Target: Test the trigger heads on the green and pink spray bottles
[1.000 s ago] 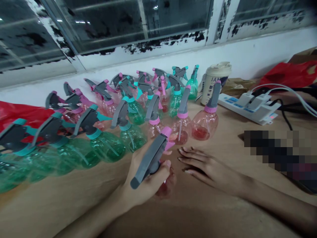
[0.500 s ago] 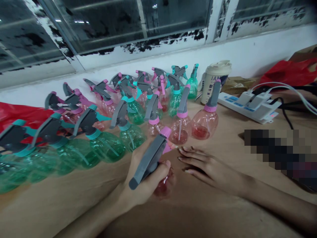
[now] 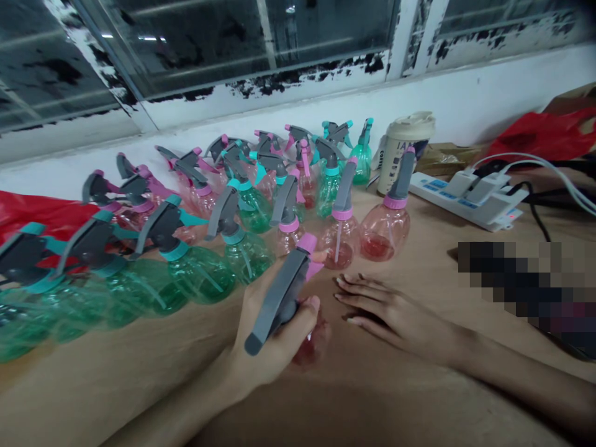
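My left hand [image 3: 270, 335] is wrapped around a pink spray bottle [image 3: 310, 347] with a grey trigger head [image 3: 279, 298] and a pink nozzle, standing on the brown table [image 3: 116, 379]. My right hand [image 3: 386, 307] lies flat on the table just right of it, fingers stretched out, holding nothing. Several pink and green spray bottles [image 3: 205, 273] stand in rows behind, the nearest pink ones [image 3: 384, 226] just beyond my fingertips.
A lidded paper cup [image 3: 404, 149] stands at the back by the wall. A white power strip [image 3: 470, 198] with plugs and cables lies to the right. Red plastic bags [image 3: 540, 136] lie at the far right and far left. A blurred dark object [image 3: 526, 285] sits at the right.
The bottle's trigger head in my left hand has shifted slightly; my right hand stays flat in place.
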Tool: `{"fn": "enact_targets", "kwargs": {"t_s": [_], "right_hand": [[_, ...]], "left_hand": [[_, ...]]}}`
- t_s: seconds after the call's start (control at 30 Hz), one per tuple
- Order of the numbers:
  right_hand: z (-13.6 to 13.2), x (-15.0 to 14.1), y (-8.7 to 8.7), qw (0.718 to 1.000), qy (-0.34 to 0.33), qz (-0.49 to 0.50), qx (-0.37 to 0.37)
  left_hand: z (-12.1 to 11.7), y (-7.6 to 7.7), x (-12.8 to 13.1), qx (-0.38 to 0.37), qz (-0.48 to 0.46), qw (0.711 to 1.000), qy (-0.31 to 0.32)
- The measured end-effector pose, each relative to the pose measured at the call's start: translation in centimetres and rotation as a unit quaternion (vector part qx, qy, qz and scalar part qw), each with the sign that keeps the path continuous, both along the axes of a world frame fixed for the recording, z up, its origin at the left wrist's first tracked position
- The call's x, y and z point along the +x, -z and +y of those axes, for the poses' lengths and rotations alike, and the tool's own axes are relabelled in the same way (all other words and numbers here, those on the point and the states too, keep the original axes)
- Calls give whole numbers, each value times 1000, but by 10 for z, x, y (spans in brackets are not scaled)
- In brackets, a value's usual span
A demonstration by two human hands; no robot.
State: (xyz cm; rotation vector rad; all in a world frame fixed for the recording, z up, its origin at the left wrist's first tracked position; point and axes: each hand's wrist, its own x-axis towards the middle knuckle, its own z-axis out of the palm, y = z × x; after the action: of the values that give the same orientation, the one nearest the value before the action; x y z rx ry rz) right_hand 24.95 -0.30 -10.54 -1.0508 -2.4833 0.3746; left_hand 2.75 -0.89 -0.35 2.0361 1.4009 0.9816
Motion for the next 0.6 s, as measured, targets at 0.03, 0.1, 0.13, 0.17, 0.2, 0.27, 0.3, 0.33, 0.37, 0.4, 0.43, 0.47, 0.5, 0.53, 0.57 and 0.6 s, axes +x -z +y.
{"fn": "enact_targets", "kwargs": {"t_s": [0.03, 0.1, 0.13, 0.17, 0.2, 0.27, 0.3, 0.33, 0.37, 0.4, 0.43, 0.47, 0.5, 0.53, 0.57, 0.6], "right_hand": [[0, 0, 0, 1000, 0, -6, -1], [0, 0, -1, 1000, 1, -13, -6], [0, 0, -1, 1000, 1, -14, -7], [0, 0, -1, 1000, 1, -13, -6], [0, 1, -1, 1000, 1, -11, -5], [0, 1, 0, 1000, -1, -7, -3], [0, 1, 1, 1000, -2, -6, -1], [0, 1, 2, 1000, -2, -7, 0], [0, 1, 2, 1000, -3, -10, 1], [0, 1, 3, 1000, -2, -13, 2], [0, 1, 3, 1000, -1, -16, 3], [0, 1, 4, 1000, 0, -17, 4], [0, 1, 4, 1000, 0, -17, 4], [0, 0, 4, 1000, 0, -14, 4], [0, 0, 4, 1000, -1, -10, 4], [0, 0, 4, 1000, -2, -6, 4]], "left_hand": [[0, -1, 1, 13, 10, 1000, 4], [0, -1, 2, 39, 28, 999, 11], [0, -1, 3, 44, 32, 998, 12], [0, -1, 3, 46, 34, 998, 14], [-1, -1, 3, 47, 34, 998, 17], [-2, -1, 3, 43, 35, 998, 14], [-2, -1, 3, 44, 36, 998, 7], [-3, -1, 4, 48, 39, 998, -1], [-3, -1, 4, 53, 42, 998, -8], [-3, -1, 5, 60, 45, 997, -15], [-3, 0, 5, 70, 46, 996, -20], [-3, 0, 6, 80, 47, 995, -21], [-2, 1, 6, 86, 50, 995, -21], [-2, 2, 6, 92, 50, 994, -20], [-1, 3, 6, 96, 49, 994, -20], [-1, 3, 6, 98, 44, 994, -19]]}}
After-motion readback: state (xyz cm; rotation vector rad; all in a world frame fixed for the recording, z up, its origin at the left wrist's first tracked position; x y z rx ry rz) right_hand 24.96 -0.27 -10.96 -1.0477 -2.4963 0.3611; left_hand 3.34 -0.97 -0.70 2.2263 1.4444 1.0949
